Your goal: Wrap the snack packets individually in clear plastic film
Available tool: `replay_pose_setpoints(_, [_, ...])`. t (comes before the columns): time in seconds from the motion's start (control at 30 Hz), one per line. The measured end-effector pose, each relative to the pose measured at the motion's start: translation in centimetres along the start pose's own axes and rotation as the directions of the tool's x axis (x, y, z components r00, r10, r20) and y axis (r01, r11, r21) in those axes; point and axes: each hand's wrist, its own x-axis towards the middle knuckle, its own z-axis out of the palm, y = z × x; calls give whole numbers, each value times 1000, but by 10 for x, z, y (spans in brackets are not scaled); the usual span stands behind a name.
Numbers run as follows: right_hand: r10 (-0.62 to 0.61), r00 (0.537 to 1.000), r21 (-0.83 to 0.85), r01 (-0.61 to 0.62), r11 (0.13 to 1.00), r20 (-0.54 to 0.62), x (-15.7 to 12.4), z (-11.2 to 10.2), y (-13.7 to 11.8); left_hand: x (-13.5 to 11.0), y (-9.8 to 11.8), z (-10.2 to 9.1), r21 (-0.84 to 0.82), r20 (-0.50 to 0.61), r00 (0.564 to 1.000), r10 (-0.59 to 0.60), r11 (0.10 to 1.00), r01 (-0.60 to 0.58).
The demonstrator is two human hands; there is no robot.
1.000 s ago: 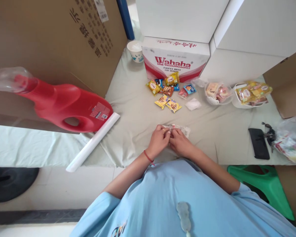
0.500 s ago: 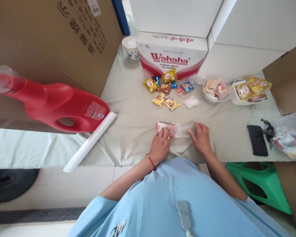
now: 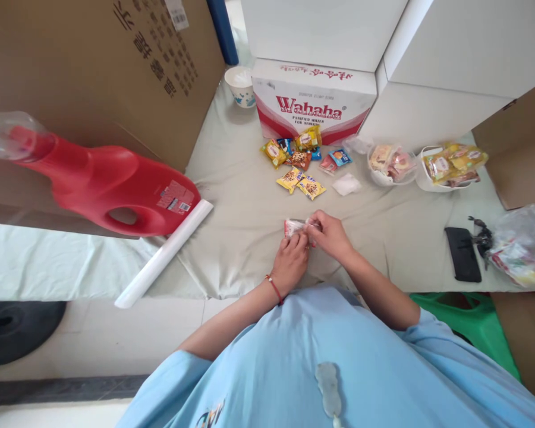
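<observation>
A small clear plastic bag (image 3: pixel 293 226) with red edging lies flat on the cloth-covered table in front of me. My left hand (image 3: pixel 291 260), with a red bracelet at the wrist, holds it down with bent fingers. My right hand (image 3: pixel 332 235) pinches the bag's clear end, which is folded over to the left, close against my left fingertips. The two hands hide most of the bag, and its contents cannot be made out. Beyond them lie two yellow cookie packets (image 3: pixel 311 188) and a white packet (image 3: pixel 346 184).
A pile of wrapped snacks (image 3: pixel 299 159) lies before a Wahaba-style water carton (image 3: pixel 312 101). Two snack-filled tubs (image 3: pixel 432 151) stand at the right, behind a black phone (image 3: pixel 462 254) and a plastic bag of items (image 3: pixel 524 246). A red jug (image 3: pixel 125 187) and white roll (image 3: pixel 164 254) are left.
My right hand has moved left, folding the clear end of the bag over towards my left hand, and its fingers have closed. My left hand stays on the bag.
</observation>
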Motion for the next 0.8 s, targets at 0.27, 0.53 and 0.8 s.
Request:
replay_pose_setpoints(0.27, [-47,988,-485,113,867,145,16,41,-28,-38,-18,-5,-297,-101,993,54,951,-82])
replay_pose_setpoints(0.53, [-158,957,-655,281,701,241,-13,53,-32,-86,-54,-8,-643,-56,946,-320,736,211])
replay_pose_setpoints(0.8, [-174,983,-434,179,883,52,-9,21,-23,-61,-49,-34,-778,-103,844,-527,571,262])
